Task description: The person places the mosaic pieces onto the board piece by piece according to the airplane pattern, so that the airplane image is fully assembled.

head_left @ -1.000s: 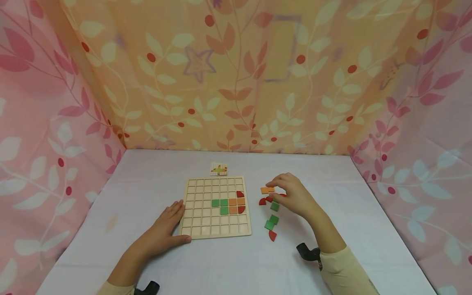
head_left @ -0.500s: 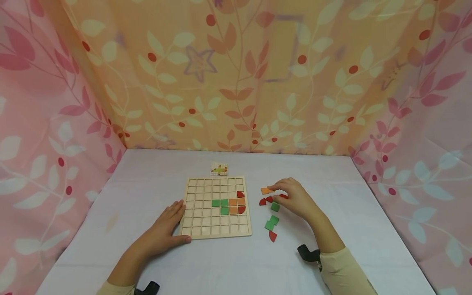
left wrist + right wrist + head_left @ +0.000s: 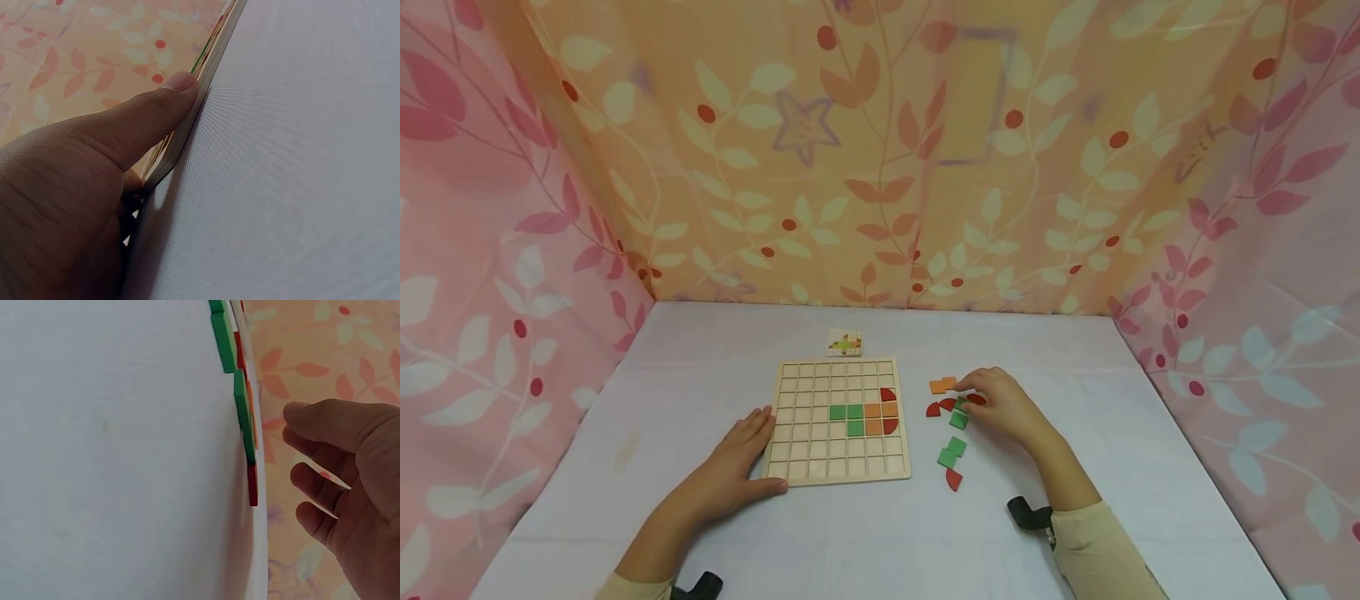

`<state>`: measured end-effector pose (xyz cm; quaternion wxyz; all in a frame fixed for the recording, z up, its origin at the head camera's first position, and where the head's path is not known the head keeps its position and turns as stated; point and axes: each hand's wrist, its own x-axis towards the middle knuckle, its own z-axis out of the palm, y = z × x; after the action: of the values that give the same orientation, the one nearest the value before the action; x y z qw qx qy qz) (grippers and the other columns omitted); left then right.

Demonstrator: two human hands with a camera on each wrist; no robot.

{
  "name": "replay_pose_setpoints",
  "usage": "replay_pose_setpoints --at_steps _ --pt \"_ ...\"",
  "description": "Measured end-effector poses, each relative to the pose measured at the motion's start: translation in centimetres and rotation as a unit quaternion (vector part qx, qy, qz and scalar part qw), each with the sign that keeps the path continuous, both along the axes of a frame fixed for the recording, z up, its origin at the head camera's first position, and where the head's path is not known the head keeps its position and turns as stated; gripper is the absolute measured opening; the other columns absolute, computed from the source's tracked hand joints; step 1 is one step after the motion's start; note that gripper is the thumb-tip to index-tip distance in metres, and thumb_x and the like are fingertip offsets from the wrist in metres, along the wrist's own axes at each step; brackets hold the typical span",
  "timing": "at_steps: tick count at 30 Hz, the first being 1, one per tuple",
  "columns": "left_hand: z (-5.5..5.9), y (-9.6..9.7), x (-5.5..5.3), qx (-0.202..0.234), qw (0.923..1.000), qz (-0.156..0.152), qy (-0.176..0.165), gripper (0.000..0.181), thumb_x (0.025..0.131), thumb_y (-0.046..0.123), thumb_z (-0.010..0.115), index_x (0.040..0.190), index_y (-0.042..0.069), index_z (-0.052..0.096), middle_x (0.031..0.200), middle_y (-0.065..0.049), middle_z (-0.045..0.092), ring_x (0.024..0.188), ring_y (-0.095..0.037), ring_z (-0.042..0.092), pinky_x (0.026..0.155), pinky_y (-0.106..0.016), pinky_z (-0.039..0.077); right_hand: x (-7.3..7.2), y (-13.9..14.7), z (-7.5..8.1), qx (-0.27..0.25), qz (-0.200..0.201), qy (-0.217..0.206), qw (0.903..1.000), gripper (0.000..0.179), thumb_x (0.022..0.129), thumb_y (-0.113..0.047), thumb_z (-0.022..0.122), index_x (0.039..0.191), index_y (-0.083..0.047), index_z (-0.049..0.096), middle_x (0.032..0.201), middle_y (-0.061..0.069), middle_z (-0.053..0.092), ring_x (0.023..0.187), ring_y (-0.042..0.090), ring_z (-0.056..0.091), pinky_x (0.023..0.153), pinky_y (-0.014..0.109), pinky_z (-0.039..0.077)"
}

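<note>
A wooden grid board lies on the table, with green squares, orange squares and red quarter-round pieces in its right half. My left hand rests at the board's near left corner, fingers along the left side and thumb on the near edge. Right of the board, my right hand hovers low over loose pieces, thumb and index fingertips close together. No piece shows between them in the right wrist view. Its fingertips are nearest a red quarter-round piece and a loose green square.
Loose orange squares lie at the far end of the pieces. More green squares and a red quarter-round piece lie nearer me. A small pattern card sits behind the board. Patterned cloth walls enclose the table.
My right hand has drawn back slightly from the orange squares, lower and to the right. Another green square beside the red pieces now shows. The left hand and board stay put.
</note>
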<state>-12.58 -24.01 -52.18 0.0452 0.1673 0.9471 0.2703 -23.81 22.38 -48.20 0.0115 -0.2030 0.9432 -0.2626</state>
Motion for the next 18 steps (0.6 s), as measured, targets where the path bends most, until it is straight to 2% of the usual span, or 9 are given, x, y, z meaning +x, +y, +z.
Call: replay_pose_setpoints --at_steps 6,18 --pt "0.2 0.1 0.1 -0.002 1.0 0.004 -0.003 0.114 0.08 0.064 0.078 0.16 0.0 0.029 0.171 -0.013 0.02 0.158 -0.036 0.014 0.125 -0.058 0.017 -0.4 0.3 -1.0 0.018 -0.002 -0.006 0.9998 0.027 0.091 -0.013 0.077 0.117 -0.018 0.076 0.121 -0.002 0.071 0.118 0.023 0.058 0.103 0.047 0.053" --pt "0.0 0.0 0.1 -0.004 1.0 0.003 0.003 0.114 0.08 0.066 0.076 0.16 0.0 0.029 0.17 -0.013 0.02 0.158 -0.036 0.014 0.125 -0.058 0.017 -0.5 0.6 -1.5 0.025 0.015 -0.008 0.9995 0.031 0.089 -0.009 0.078 0.12 -0.015 0.076 0.123 0.001 0.071 0.115 0.024 0.057 0.102 0.047 0.052"
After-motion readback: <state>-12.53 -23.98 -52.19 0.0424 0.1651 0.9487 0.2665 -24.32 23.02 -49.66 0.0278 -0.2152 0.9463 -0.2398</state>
